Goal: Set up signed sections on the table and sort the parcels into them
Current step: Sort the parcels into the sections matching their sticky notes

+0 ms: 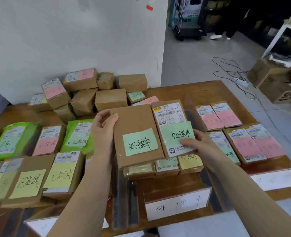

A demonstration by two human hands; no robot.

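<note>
Two bare hands at work over a crowded wooden table. Left hand clasped on the far left corner of a flat brown cardboard parcel with a green handwritten note, thumb on top, fingers curled under the edge. Right hand pressed on a second brown parcel with a printed shipping label and a green note, fingers flat across the note's lower edge. Both parcels side by side, long edges touching, stacked on a lower row of small boxes with yellow notes. Just in front, a white paper section sign with handwriting hanging over the table's near edge; a dark divider strip to its left. Left section packed with green plastic mailers and yellow-noted boxes; right section filled with pink-labelled parcels. Unsorted brown boxes heaped against the white wall. Bare wood only at the far right corner and between sign and stack.
</note>
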